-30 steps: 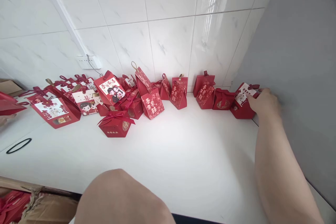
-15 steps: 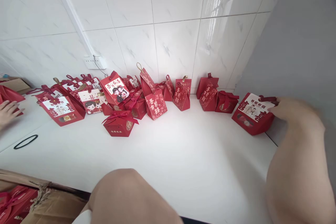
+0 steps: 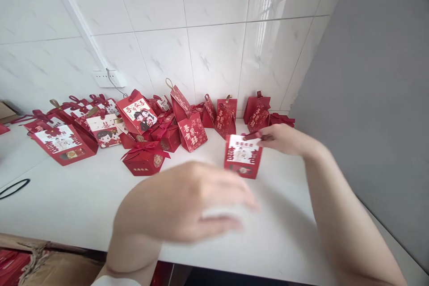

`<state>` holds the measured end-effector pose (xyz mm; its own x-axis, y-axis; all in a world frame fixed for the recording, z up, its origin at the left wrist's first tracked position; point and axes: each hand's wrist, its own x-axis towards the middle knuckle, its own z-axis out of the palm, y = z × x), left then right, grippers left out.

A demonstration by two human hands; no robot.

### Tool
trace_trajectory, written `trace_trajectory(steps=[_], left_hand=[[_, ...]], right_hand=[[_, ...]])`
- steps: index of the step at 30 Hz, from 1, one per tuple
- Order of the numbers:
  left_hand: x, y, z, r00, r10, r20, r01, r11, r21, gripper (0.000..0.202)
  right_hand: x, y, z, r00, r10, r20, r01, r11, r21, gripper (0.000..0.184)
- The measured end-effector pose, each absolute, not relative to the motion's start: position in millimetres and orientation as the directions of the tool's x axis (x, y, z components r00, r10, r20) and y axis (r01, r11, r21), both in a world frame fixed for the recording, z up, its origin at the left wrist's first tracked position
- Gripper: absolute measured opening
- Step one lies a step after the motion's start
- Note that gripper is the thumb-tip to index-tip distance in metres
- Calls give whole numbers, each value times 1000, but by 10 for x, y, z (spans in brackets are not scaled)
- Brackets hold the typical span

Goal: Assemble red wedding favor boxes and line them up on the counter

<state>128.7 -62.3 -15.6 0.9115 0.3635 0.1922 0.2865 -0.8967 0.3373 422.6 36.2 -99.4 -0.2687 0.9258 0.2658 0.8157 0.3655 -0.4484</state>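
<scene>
By its dark red ribbon, my right hand (image 3: 284,139) grips a red gift box (image 3: 234,169) with a white printed label and a small window at the bottom. The box is upright over the white table (image 3: 208,250); whether it touches the top I cannot tell. Slightly blurred, my left hand (image 3: 191,201) reaches across from the left, fingers extended, thumb apart, holding nothing. It is in front of and below the box. Behind it sits a small red box with a bow (image 3: 145,161), and a red patterned box (image 3: 193,132) leans beyond.
Several red gift boxes line the tiled wall, including a large labelled one (image 3: 72,147) at left. A black loop (image 3: 14,189) lies on the left. An open cardboard carton (image 3: 56,270) holds red boxes below. A grey panel (image 3: 375,120) borders the right.
My right hand has brought the labelled gift box from the right end of the table leftward to the middle. My left hand has come into view. The other person's hand has left the view.
</scene>
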Motion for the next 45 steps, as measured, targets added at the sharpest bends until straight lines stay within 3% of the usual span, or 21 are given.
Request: trace_trajectory(steps=[2, 5, 8, 13, 18, 30, 34, 41, 45], left_hand=[[1364, -354, -211, 814, 517, 265, 422, -840, 341, 29], [1396, 149, -409, 654, 684, 321, 590, -728, 349, 46], [1375, 565, -654, 559, 786, 266, 666, -616, 421, 51], [1413, 800, -828, 645, 732, 218, 498, -619, 607, 34], [1463, 793, -821, 636, 718, 284, 481, -656, 581, 21], [1331, 865, -795, 571, 782, 250, 607, -607, 513, 25], [1374, 849, -809, 573, 775, 267, 609, -620, 495, 16], [1431, 821, -816, 614, 748, 251, 574, -642, 509, 21], [1489, 799, -832, 619, 743, 253, 582, -651, 487, 21]], right_hand=[[3958, 378, -1045, -364, 900, 242, 738, 437, -514, 15], [3761, 406, -1114, -336, 894, 296, 706, 447, -550, 14], [3747, 417, -1130, -289, 895, 340, 662, 444, -604, 10], [3756, 372, -1066, -251, 877, 410, 492, 480, -726, 20], [3708, 349, -1031, -258, 838, 481, 481, 543, -688, 20], [3622, 282, -1044, -327, 743, 584, 473, 664, -579, 35], [3635, 344, -1086, -307, 747, 590, 496, 655, -570, 26], [3632, 485, -1232, -275, 851, 448, 503, 524, -687, 20], [3594, 476, -1246, -320, 847, 425, 534, 532, -657, 20]])
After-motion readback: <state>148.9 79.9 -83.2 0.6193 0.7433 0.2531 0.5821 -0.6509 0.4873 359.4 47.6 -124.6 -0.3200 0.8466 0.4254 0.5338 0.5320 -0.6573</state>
